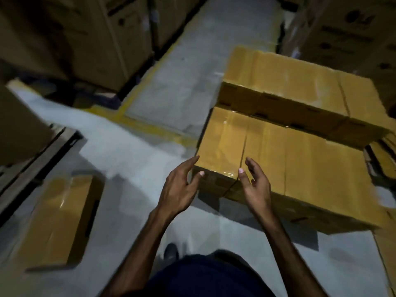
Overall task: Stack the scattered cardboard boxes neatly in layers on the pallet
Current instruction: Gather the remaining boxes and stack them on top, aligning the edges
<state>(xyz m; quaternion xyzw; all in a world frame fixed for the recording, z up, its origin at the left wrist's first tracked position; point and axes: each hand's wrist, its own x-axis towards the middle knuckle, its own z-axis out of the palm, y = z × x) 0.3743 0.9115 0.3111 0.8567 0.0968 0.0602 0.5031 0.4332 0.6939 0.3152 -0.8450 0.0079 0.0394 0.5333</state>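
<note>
A stack of taped brown cardboard boxes fills the right half of the view. Its lower front row point(278, 155) lies nearest me, and a higher row point(295, 82) stands behind it. The pallet beneath is hidden. My left hand point(182, 185) hovers at the front row's near left corner, fingers spread and relaxed, holding nothing. My right hand point(255, 183) is just to the right, over the near edge of the same box, fingers loosely open. Another loose cardboard box point(57, 219) lies on the grey floor at lower left.
Tall printed cartons point(85, 35) line the back left, and more cartons point(347, 33) stand at the back right. A yellow floor line point(150, 127) runs past the stack. A dark frame point(42, 155) sits at left. My shoe point(171, 251) shows below.
</note>
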